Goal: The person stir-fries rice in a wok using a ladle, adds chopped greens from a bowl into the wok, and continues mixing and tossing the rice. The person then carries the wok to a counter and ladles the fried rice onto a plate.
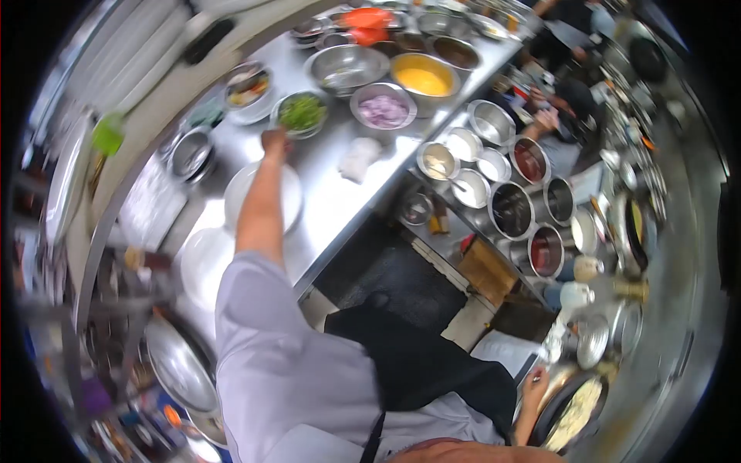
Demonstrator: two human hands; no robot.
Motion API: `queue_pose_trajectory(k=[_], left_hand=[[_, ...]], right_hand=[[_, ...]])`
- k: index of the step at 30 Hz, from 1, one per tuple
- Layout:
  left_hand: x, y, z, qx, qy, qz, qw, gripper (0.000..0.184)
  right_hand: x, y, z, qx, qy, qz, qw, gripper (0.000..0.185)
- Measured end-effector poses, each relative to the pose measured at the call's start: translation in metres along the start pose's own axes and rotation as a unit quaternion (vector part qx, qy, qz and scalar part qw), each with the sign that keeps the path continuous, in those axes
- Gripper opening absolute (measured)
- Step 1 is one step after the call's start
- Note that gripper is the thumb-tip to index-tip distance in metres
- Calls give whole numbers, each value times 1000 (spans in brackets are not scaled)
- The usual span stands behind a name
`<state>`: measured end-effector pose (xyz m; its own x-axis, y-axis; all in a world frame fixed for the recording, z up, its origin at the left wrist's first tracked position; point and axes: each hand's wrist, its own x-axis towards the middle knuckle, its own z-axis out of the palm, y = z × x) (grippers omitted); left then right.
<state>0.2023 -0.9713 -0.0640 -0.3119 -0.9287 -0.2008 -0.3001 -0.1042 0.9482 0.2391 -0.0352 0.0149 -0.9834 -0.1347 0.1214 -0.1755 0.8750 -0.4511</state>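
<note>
My left hand (275, 143), its arm stretched across the steel counter, is closed at the near rim of a metal bowl of chopped greens (302, 113). Whether its fingers hold anything is too blurred to make out. Under that forearm lies a white plate (287, 197), with a second white plate (207, 266) closer to my body. Low on the right, my right hand (534, 383) is curled closed around something small that I cannot identify. Beside it sits a dark pan (549, 423) with pale yellow food (577, 414) in it.
Bowls of chopped purple onion (383, 110) and yellow liquid (424, 75) stand farther along the steel counter (328, 231), near a crumpled white cloth (360, 159). Several pots, one with red sauce (545, 252), line the right side. Another person's hand (546, 119) shows behind them.
</note>
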Motion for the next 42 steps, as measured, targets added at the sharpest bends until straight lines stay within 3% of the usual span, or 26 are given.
queue_pose_trajectory(k=[3, 4, 6, 8, 10, 11, 12, 14, 15, 17, 19, 20, 21, 22, 23, 24, 25, 27, 29, 32, 35, 37, 39, 40, 41, 42], left_hand=[[29, -5, 13, 23, 9, -44, 999, 25], [36, -15, 16, -66, 36, -34, 997, 25], [39, -15, 13, -62, 1, -56, 997, 24], [21, -7, 4, -112, -14, -82, 990, 22], [31, -23, -11, -142, -63, -83, 984, 34], [9, -11, -17, -160, -99, -52, 981, 38], [-2, -5, -22, -174, -98, -43, 979, 37], [2, -14, -40, -199, -160, -1, 967, 41], [5, -9, -42, -205, -101, -54, 972, 42], [10, -9, -60, -249, -136, -32, 958, 40], [-4, 8, -68, -234, -131, -32, 963, 37], [-15, 13, -71, -256, -182, 1, 949, 34], [-21, 23, -70, -260, -215, -1, 941, 35], [-47, 50, -51, -225, -153, -45, 961, 32], [-68, 64, -41, -227, -184, -43, 955, 30], [-93, 71, -27, -222, -199, -12, 954, 26], [-120, 85, -6, -217, -203, -17, 955, 24], [-160, 102, 33, -214, -233, -39, 948, 21], [-194, 118, 71, -212, -287, -68, 932, 19], [-285, 143, 129, -214, -343, -20, 914, 15], [-355, 157, 182, -183, -452, -23, 873, 11], [-392, 157, 226, -149, -495, -50, 854, 13], [-481, 170, 260, -125, -566, -32, 814, 14], [-519, 177, 278, -115, -598, -21, 793, 15], [-540, 177, 303, -93, -637, -16, 765, 21], [-563, 174, 326, -102, -626, -40, 772, 25]], right_hand=[[-24, 50, -53, -94, 104, 16, 990, 11], [-37, 67, -69, -94, 154, 41, 983, 11], [-66, 72, -130, -191, 125, 215, 950, 21], [-108, 100, -171, -284, 162, 302, 896, 23], [-169, 166, -204, -193, 155, 400, 882, 24], [-214, 219, -212, -279, 143, 383, 869, 32], [-237, 220, -219, -222, 125, 455, 853, 35], [-254, 180, -212, 29, 96, 623, 776, 40], [-246, 141, -208, 157, 102, 667, 721, 42], [-233, 103, -191, 384, 139, 647, 644, 47], [-243, 124, -167, 551, 179, 555, 597, 56], [-234, 120, -158, 630, 198, 474, 583, 51], [-234, 141, -142, 681, 247, 418, 548, 45], [-231, 159, -127, 706, 292, 365, 533, 39], [-221, 172, -117, 735, 273, 279, 554, 36], [-212, 192, -108, 781, 264, 247, 509, 37], [-196, 192, -107, 798, 297, 286, 440, 35], [-178, 213, -123, 795, 268, 311, 447, 25], [-184, 246, -152, 809, 256, 283, 447, 27], [-207, 223, -215, 802, 221, 319, 454, 21], [-218, 170, -230, 520, 228, 444, 693, 21], [-227, 150, -215, 270, 211, 490, 802, 26], [-248, 184, -165, -65, 171, 509, 841, 38], [-262, 210, -138, -255, 124, 498, 820, 45], [-261, 205, -149, -210, 84, 507, 832, 50], [-248, 189, -170, -164, 47, 509, 843, 56]])
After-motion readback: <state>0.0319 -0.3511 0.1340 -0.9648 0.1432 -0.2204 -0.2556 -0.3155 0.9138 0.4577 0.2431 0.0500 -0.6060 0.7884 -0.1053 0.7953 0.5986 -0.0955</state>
